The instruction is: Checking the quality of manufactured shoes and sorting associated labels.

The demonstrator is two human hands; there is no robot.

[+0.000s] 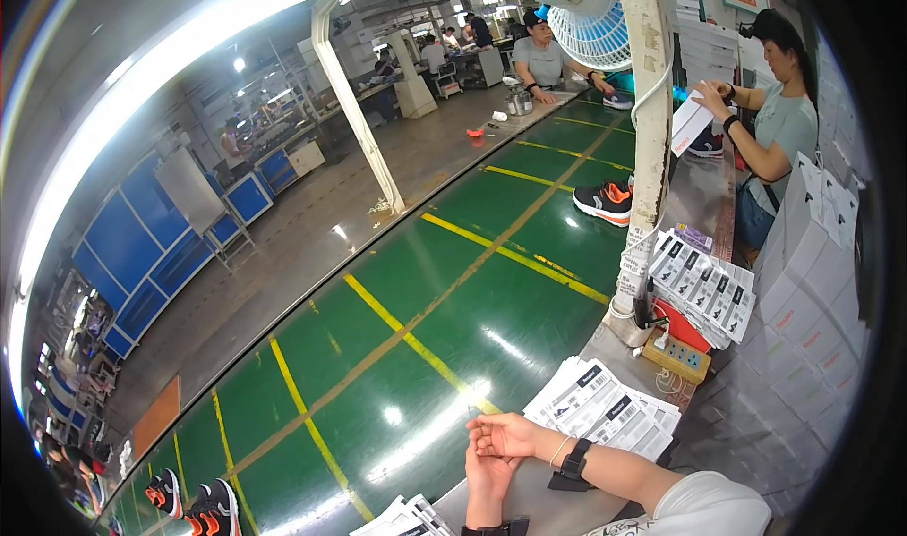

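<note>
I see left hand [489, 479] and right hand [505, 434] loosely clasped, holding nothing, idle on grey worktop [557, 512] | stack of white barcode label sheets [600, 408] just beside right wrist, within reach | green conveyor belt [444, 328] bare here

Label sheets [605, 408] right of conveyor belt [444, 300]

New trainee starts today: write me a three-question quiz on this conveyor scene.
1. True or false: the person's left hand and right hand rest against each other, holding nothing.
2. What lies just right of the hands? A) label sheets B) a hammer C) a bottle
3. What colour is the conveyor belt carrying the dark shoe with orange trim?

Key: 1 true; 2 A; 3 green.
</note>
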